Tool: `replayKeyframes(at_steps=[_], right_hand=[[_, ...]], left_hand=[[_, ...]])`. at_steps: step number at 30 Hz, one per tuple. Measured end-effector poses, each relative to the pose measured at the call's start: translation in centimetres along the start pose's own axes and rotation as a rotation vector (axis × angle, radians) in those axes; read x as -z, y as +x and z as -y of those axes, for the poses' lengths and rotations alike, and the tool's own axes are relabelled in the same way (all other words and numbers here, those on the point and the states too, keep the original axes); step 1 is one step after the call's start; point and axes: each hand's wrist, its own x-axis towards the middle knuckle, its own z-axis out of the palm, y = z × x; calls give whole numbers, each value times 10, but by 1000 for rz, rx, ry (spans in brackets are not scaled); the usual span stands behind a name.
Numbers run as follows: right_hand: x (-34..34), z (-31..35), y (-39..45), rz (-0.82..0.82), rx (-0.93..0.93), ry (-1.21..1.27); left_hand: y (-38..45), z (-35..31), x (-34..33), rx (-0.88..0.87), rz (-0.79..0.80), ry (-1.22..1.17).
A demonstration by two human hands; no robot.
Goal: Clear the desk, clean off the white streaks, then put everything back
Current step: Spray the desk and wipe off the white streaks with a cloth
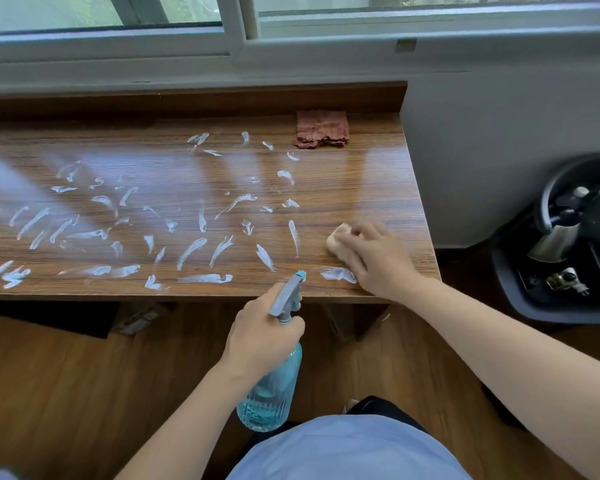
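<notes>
We judge the clearing done: the brown wooden surface [378,174] carries only a folded reddish cloth [322,129]. The white smeared streaks [191,251] remain nearly everywhere. Our left hand [262,336] grips a blue ribbed spray bottle [274,389]; our right hand [378,259] presses a pale yellow sponge [336,242]. No readable writing.

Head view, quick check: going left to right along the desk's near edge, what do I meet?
White paste streaks on the wooden desk → left hand gripping the blue ribbed spray bottle → right hand on the yellow sponge → black chair.
</notes>
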Motion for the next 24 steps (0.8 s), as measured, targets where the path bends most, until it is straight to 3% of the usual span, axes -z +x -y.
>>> replayKeyframes(at_steps=[2,4,6,9,10,14,16,21,22,24], right_hand=[[-3,9,-17,67,213,19],[1,1,-23,124,304,36],[6,-12,-9,93,216,37],[6,-19,17,-36,-122,3],[3,-12,18,-59,-154,-11],[-5,12,-24,56,190,43],[5,-2,-27,114,261,26],[12,-26,21,-46,-221,-17],[8,-17,20,-54,-241,-17],[-1,6,2,1,-72,17]], left_hand=[[3,-1,7,-9,-12,-9],[5,-1,13,-17,-25,-12],[6,-1,18,-29,-47,-20],[10,-1,24,-52,-54,-35],[12,-2,26,-58,-54,-39],[18,-6,30,-72,-40,-47],[19,-8,30,-73,-29,-46],[22,-10,33,-83,-22,-44],[23,-10,33,-81,-22,-45],[24,-9,33,-76,-15,-53]])
